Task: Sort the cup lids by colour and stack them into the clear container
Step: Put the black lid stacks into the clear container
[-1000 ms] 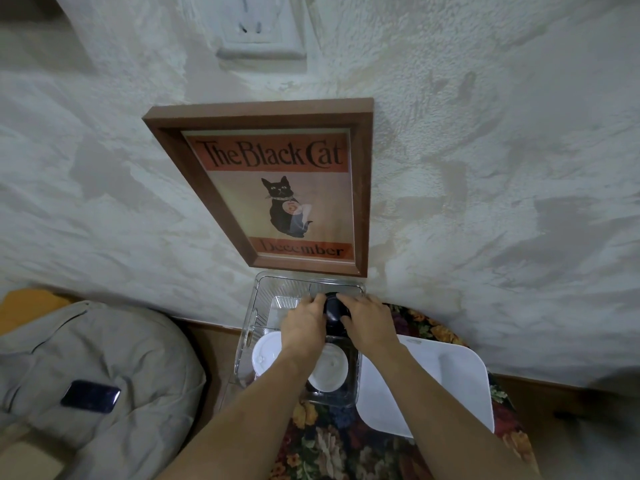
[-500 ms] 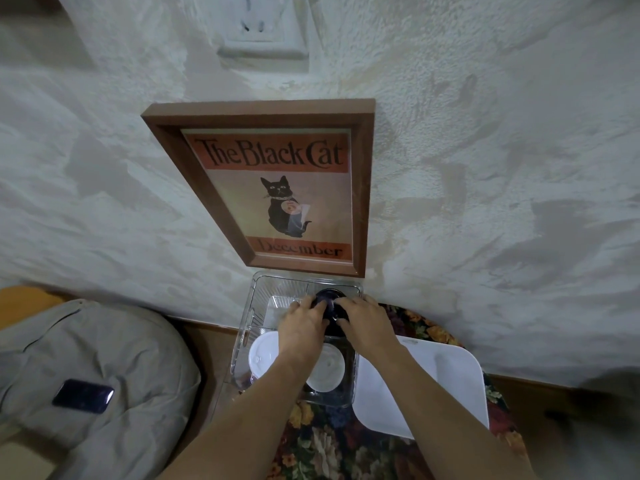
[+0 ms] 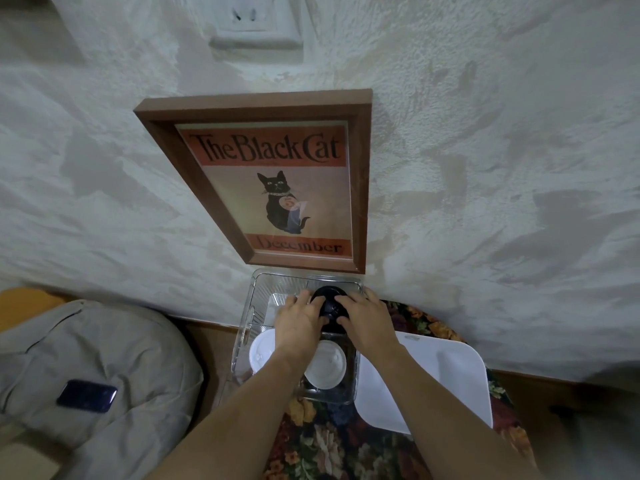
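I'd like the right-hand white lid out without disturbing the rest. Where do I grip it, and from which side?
Pinch the white lid by its rim, on opposite edges, from straight above. It lies flat, low in the clear container, whose walls probably block sideways reach. The left hand and right hand hold the black lids.

Framed poster (image 3: 277, 188) vs. wall (image 3: 485, 168): top orange band (image 3: 266, 147) reads "The Black Cat"; btm orange band (image 3: 301, 245) reads "December", both in dark lettering. Round orange badge (image 3: 289, 202) on drawn cat (image 3: 277, 216) has a mark, poss. "5", too small to confirm.
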The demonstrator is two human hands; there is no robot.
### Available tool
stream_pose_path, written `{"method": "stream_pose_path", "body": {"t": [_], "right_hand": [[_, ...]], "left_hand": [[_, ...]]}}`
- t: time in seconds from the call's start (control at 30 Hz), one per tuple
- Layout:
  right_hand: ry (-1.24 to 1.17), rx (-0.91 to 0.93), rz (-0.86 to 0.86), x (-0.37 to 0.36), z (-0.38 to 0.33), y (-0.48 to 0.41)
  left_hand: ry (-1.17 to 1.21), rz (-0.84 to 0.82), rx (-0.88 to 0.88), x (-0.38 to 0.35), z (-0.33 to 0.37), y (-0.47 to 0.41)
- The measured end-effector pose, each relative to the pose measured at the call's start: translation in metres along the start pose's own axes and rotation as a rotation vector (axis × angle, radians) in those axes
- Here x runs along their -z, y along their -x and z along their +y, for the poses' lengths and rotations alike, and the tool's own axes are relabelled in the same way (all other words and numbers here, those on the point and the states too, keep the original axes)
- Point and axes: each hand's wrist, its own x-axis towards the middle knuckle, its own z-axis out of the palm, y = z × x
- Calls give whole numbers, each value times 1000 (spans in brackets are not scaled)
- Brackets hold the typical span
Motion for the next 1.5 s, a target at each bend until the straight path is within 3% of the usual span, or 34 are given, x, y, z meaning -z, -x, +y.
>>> {"method": "stream_pose_path", "body": {"t": [0.43, 0.6, 1.1, 1.5], "right_hand": [[52, 42, -6, 12, -6, 24], [88, 30, -34, 15, -3, 54], [122, -67, -86, 29, 42, 225], [68, -102, -97, -9, 124, 378]], "left_hand": [[-66, 21, -40, 15, 4, 21], [-152, -54, -64, 18, 14, 42], [-258, -89, -152, -10, 82, 172], [-148, -197, -210, -100, 165, 298]]}}
